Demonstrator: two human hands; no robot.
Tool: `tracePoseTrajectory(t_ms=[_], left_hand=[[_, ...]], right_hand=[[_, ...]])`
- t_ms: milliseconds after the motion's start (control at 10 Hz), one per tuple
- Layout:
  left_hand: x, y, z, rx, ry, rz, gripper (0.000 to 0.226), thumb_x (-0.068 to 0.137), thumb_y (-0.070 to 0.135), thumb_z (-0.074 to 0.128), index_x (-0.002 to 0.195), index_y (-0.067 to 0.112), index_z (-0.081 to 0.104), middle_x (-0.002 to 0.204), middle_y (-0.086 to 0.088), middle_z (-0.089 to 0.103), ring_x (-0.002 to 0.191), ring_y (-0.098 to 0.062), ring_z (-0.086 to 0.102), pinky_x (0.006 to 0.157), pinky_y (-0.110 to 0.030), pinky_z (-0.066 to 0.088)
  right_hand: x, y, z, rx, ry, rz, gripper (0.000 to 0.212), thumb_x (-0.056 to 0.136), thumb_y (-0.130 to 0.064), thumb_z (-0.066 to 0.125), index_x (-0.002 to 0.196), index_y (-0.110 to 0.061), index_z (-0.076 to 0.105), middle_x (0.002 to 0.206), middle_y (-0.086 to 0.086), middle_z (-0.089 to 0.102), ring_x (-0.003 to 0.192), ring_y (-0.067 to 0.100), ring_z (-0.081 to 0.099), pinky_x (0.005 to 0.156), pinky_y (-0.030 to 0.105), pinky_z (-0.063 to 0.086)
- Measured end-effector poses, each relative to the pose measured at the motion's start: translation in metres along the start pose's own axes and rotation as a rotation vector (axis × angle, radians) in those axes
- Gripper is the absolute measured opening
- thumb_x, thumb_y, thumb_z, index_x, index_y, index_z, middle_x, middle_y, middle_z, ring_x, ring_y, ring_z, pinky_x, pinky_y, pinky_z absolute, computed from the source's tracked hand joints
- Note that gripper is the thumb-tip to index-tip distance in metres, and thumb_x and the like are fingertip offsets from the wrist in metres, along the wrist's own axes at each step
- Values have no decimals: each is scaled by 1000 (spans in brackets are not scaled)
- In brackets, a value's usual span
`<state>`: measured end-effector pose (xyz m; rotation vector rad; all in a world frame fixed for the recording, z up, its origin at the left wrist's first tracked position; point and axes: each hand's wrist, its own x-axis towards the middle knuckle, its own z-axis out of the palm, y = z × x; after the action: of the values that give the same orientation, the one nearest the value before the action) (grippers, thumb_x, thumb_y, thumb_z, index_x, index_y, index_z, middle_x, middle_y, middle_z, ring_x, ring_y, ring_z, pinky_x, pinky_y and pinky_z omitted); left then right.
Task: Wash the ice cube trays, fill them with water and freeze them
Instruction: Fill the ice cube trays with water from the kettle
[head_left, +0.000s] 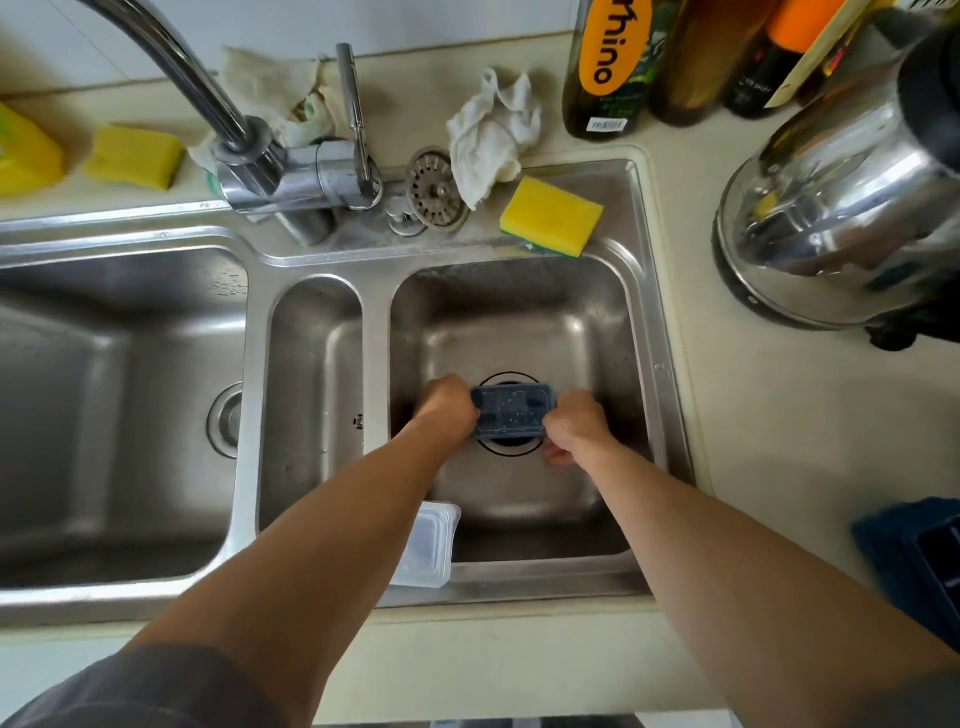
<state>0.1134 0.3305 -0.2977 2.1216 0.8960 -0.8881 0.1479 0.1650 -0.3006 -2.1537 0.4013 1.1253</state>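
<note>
A small dark blue ice cube tray (511, 411) is held low inside the right sink basin (524, 322), above the drain. My left hand (448, 408) grips its left end and my right hand (574, 426) grips its right end. A clear plastic lid or tray (428, 545) leans on the basin's front left corner, partly hidden by my left forearm. Another dark blue tray (930, 556) lies on a blue cloth at the right edge of the counter. The tap spout (171, 57) points up and left, out of view; no water is visible.
A yellow sponge (551, 215) rests on the sink's back rim beside a metal strainer (435, 188) and a white cloth (493, 135). A steel kettle (841, 208) and several bottles (613, 67) stand back right. Two yellow sponges (134, 155) lie back left. A large basin (104, 395) is left.
</note>
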Motion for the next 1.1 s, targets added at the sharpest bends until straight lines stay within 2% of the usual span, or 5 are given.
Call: tracePoseTrajectory(t_ms=[200, 500, 800, 1000, 1100], left_hand=[[-49, 15, -24, -36, 67, 119, 48, 105, 44, 43, 117, 3, 64, 112, -19, 67, 102, -32, 67, 78, -32, 50], [-151, 51, -83, -656, 87, 81, 54, 96, 68, 43, 100, 18, 61, 97, -7, 65, 76, -23, 71, 47, -31, 57], [-237, 93, -145, -191, 297, 383, 45, 104, 36, 36, 92, 0, 60, 90, -25, 62, 65, -36, 69, 47, -43, 60], [-275, 117, -157, -38, 402, 558, 38, 105, 36, 38, 85, 8, 53, 67, -3, 53, 53, -18, 56, 33, -15, 42], [-291, 124, -158, -40, 409, 578, 39, 106, 35, 38, 79, 11, 52, 66, -4, 54, 51, -19, 58, 31, -16, 42]], right_hand=[[-55, 4, -16, 133, -18, -84, 15, 103, -7, 54, 115, -9, 61, 86, 12, 70, 64, 17, 69, 51, 27, 57], [-197, -41, -71, 268, 6, -339, 12, 101, -10, 56, 103, -1, 63, 84, 17, 73, 56, 22, 66, 50, 31, 57], [-270, -93, -125, -40, 347, -602, 62, 99, -67, 33, 69, -16, 49, 66, 3, 58, 69, 29, 62, 67, 41, 48], [-289, -113, -137, -313, 349, -677, 53, 106, -55, 23, 120, -22, 61, 97, 18, 67, 87, 36, 66, 80, 46, 56], [-293, -112, -143, -269, 426, -654, 79, 96, -73, 18, 94, -5, 59, 73, 6, 58, 69, 27, 57, 66, 39, 45]])
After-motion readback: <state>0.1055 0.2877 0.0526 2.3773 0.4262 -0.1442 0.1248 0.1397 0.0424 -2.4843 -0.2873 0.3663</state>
